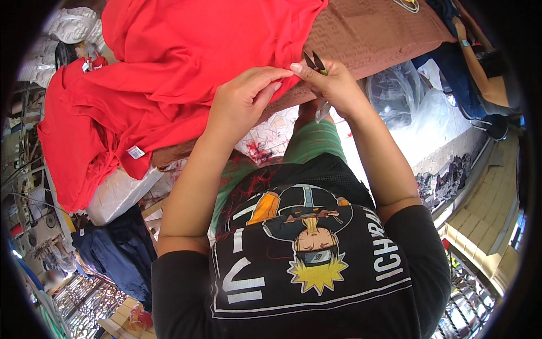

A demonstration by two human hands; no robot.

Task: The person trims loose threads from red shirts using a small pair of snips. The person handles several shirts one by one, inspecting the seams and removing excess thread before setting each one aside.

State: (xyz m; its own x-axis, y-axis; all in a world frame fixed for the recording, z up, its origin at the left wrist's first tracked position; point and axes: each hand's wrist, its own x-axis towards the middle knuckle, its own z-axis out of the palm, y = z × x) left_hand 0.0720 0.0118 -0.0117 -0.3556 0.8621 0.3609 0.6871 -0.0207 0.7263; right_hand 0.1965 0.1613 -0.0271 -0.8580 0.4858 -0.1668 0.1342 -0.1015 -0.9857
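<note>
A large red garment (186, 62) lies spread in folds over a brown-covered table (372, 34), its left part hanging down over the near edge. My left hand (243, 96) pinches the garment's edge between thumb and fingers. Right beside it, the thumb of my right hand (333, 82) presses at the same edge. Dark-bladed thread snips (317, 63) are tucked in my right hand, their two pointed blades apart and aimed away from me. The palm and fingers hide most of their handle.
Clear plastic sheeting (395, 93) is heaped right of the table. A person's arm (480, 62) shows at the far right. Dark blue cloth (116, 248) hangs at the lower left, below a plastic-wrapped bundle (121, 195). Red thread scraps (259, 150) lie on the floor and my lap.
</note>
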